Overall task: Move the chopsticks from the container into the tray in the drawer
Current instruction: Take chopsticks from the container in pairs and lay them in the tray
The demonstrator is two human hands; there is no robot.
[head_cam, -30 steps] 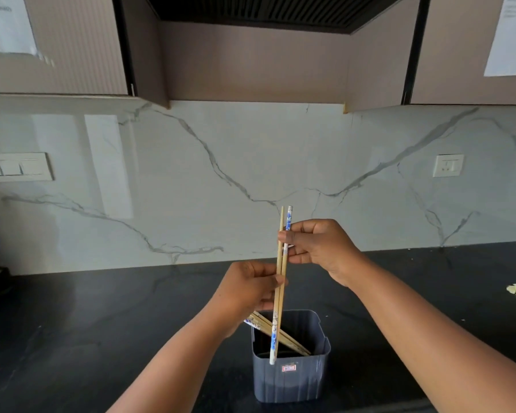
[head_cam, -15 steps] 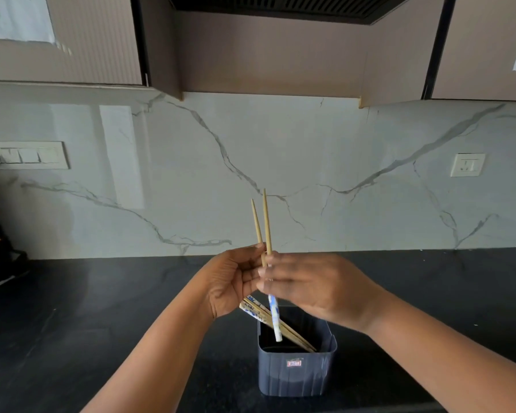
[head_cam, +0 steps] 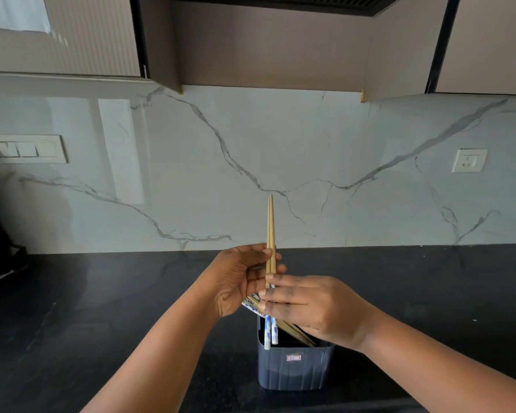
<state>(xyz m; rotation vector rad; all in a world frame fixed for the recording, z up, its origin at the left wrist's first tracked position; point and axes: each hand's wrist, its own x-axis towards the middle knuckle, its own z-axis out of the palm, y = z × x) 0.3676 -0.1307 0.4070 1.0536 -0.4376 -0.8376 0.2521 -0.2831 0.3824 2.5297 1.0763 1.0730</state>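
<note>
Closest to the camera, a dark blue container (head_cam: 294, 368) stands on the black counter (head_cam: 102, 308). Some chopsticks lie slanted inside it, with their blue and white ends poking out over its left rim. Just above the container, two hands meet around a pair of chopsticks (head_cam: 270, 234). The pair stands almost straight up, side by side and touching. The thin wood tips point up and the blue and white ends hang down just inside the container's left edge. The left hand (head_cam: 239, 281) has its grip curled round the middle of the pair, with the thumb on one side and the fingers on the other. The right hand (head_cam: 313, 305) is flat, with its fingers held straight and pointing left. Its fingertips (head_cam: 268, 293) touch the pair just below the left hand, so its grip is loose and not closed round anything. Behind the hands the counter runs back to a white marble wall (head_cam: 310, 150) with grey lines. A switch plate (head_cam: 24, 149) sits on the wall at the left and a socket (head_cam: 469, 160) at the right. Brown cupboards (head_cam: 265, 49) hang above.
</note>
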